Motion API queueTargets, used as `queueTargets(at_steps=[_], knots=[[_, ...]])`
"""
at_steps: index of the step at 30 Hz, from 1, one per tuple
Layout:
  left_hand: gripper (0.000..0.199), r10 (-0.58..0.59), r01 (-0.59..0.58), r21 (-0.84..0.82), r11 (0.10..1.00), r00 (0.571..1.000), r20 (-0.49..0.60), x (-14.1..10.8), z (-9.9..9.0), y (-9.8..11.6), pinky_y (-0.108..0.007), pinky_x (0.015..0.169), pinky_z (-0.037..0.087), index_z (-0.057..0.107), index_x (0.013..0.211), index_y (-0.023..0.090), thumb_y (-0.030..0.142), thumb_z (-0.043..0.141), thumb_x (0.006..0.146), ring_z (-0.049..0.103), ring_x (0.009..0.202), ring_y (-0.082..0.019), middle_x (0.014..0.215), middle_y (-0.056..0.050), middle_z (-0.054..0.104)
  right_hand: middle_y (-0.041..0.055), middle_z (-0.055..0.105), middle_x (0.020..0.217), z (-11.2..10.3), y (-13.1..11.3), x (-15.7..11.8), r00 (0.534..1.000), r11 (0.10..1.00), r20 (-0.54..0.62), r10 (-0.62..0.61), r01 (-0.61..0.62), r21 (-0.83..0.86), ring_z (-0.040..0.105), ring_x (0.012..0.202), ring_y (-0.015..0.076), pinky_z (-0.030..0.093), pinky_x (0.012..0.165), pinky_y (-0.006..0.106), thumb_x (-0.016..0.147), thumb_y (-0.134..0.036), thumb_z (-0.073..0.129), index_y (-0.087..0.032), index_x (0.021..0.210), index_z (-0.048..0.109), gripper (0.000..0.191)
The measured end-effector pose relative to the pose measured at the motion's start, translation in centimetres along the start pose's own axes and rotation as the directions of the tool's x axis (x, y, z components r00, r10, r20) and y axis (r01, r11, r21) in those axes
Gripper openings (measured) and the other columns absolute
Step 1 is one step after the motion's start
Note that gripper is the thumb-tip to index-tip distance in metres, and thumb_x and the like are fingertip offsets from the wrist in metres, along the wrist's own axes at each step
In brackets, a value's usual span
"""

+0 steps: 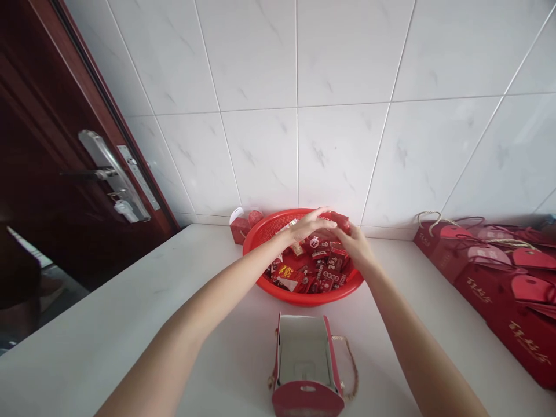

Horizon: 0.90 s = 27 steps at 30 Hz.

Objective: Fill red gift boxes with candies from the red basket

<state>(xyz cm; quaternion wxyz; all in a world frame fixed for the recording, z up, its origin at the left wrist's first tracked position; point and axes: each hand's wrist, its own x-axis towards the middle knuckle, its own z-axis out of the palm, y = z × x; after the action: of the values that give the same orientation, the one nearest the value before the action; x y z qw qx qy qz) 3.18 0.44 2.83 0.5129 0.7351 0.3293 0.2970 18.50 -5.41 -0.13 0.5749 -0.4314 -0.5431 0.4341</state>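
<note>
A red plastic basket (304, 298) holds a pile of small wrapped sweets (321, 272), mostly red with some yellow and white. Over the far side of the basket, my left hand (309, 226) reaches in with its fingers stretched to the right. My right hand (355, 243) is at the basket's right rim, its fingers curled around a small red packet (340, 220). The fingertips of both hands come close together, and part of the packet is hidden. Nearer to me stands an open gift box (307, 399) with a rope handle, its pale inside showing.
Several red gift boxes (482, 292) with rope handles stand in rows on the right of the white countertop (208, 347). A small red box (239, 230) sits behind the basket at left. A tiled wall (260, 156) closes the back; a dark door (47, 116) stands left.
</note>
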Motion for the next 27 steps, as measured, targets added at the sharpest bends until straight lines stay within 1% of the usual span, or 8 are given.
queueTargets(at_steps=[3, 6, 8, 10, 13, 18, 22, 27], knots=[[0.029, -0.069, 0.074, 0.263, 0.962, 0.997, -0.028, 0.3, 0.0, -0.3, -0.033, 0.081, 0.054, 0.063, 0.112, 0.017, 0.028, 0.062, 0.085, 0.070, 0.080, -0.018, 0.088, -0.005, 0.073, -0.0009, 0.070, 0.078, -0.3, 0.3, 0.7, 0.974, 0.975, -0.196, 0.109, -0.067, 0.211, 0.072, 0.077, 0.0192, 0.062, 0.072, 0.032, 0.074, -0.040, 0.074, -0.023, 0.084, 0.062, 0.023], [0.007, -0.212, 0.176, 0.447, 0.877, 0.977, 0.032, 0.6, 0.2, -1.4, -0.032, 0.071, 0.053, 0.068, 0.071, 0.016, 0.019, 0.073, 0.067, 0.066, 0.065, -0.020, 0.063, -0.002, 0.068, -0.0035, 0.066, 0.073, -0.5, 0.6, 1.2, 0.943, 0.955, -0.297, 0.150, -0.061, 0.289, 0.070, 0.070, 0.0164, 0.063, 0.067, 0.030, 0.070, -0.037, 0.077, -0.024, 0.081, 0.060, 0.025], [0.019, -0.299, 0.223, 0.551, 0.804, 0.953, 0.052, 0.7, 0.8, -2.3, -0.033, 0.068, 0.051, 0.060, 0.052, 0.019, 0.016, 0.079, 0.056, 0.062, 0.057, -0.021, 0.046, 0.001, 0.057, -0.0031, 0.066, 0.074, -0.5, 0.7, 1.3, 0.945, 0.954, -0.291, 0.150, -0.062, 0.292, 0.070, 0.069, 0.0163, 0.063, 0.066, 0.030, 0.070, -0.037, 0.076, -0.024, 0.081, 0.060, 0.024], [0.029, -0.332, 0.243, 0.629, 0.739, 0.943, 0.027, 0.9, 1.8, -3.1, -0.034, 0.069, 0.051, 0.052, 0.043, 0.020, 0.016, 0.080, 0.052, 0.062, 0.057, -0.023, 0.039, 0.002, 0.047, -0.0023, 0.066, 0.075, -0.4, 0.6, 1.3, 0.952, 0.957, -0.270, 0.146, -0.066, 0.284, 0.071, 0.071, 0.0170, 0.063, 0.067, 0.031, 0.071, -0.036, 0.075, -0.023, 0.082, 0.060, 0.023], [0.032, -0.317, 0.246, 0.693, 0.678, 0.948, -0.026, 1.0, 3.0, -3.5, -0.036, 0.073, 0.051, 0.047, 0.044, 0.021, 0.016, 0.078, 0.053, 0.065, 0.066, -0.027, 0.042, 0.001, 0.047, -0.0022, 0.067, 0.078, -0.3, 0.3, 1.1, 0.948, 0.954, -0.273, 0.162, -0.080, 0.287, 0.071, 0.072, 0.0172, 0.064, 0.068, 0.032, 0.073, -0.035, 0.073, -0.024, 0.085, 0.059, 0.022], [0.024, -0.302, 0.242, 0.715, 0.656, 0.952, -0.046, 0.5, 3.1, -3.4, -0.035, 0.075, 0.051, 0.054, 0.057, 0.020, 0.011, 0.076, 0.052, 0.067, 0.080, -0.030, 0.066, -0.004, 0.065, -0.0033, 0.068, 0.075, -0.2, -0.3, 0.9, 0.933, 0.933, -0.302, 0.196, -0.083, 0.350, 0.072, 0.070, 0.0179, 0.064, 0.069, 0.033, 0.073, -0.029, 0.067, -0.025, 0.085, 0.055, 0.018], [0.023, -0.297, 0.248, 0.688, 0.682, 0.954, -0.049, 0.5, 2.4, -3.4, -0.032, 0.074, 0.050, 0.061, 0.062, 0.019, 0.007, 0.076, 0.050, 0.066, 0.081, -0.028, 0.070, -0.003, 0.068, -0.0033, 0.067, 0.071, -0.3, -0.2, 1.1, 0.929, 0.911, -0.309, 0.206, -0.067, 0.407, 0.073, 0.072, 0.0195, 0.064, 0.072, 0.036, 0.072, -0.028, 0.064, -0.024, 0.082, 0.054, 0.015], [0.022, -0.265, 0.244, 0.580, 0.777, 0.963, -0.050, 0.6, 1.0, -2.8, -0.032, 0.070, 0.049, 0.067, 0.056, 0.019, 0.007, 0.081, 0.044, 0.065, 0.071, -0.025, 0.057, 0.001, 0.064, -0.0038, 0.067, 0.071, -0.2, 0.1, 1.2, 0.937, 0.911, -0.309, 0.166, -0.026, 0.412, 0.072, 0.075, 0.0180, 0.063, 0.074, 0.033, 0.068, -0.027, 0.068, -0.024, 0.078, 0.056, 0.016]])
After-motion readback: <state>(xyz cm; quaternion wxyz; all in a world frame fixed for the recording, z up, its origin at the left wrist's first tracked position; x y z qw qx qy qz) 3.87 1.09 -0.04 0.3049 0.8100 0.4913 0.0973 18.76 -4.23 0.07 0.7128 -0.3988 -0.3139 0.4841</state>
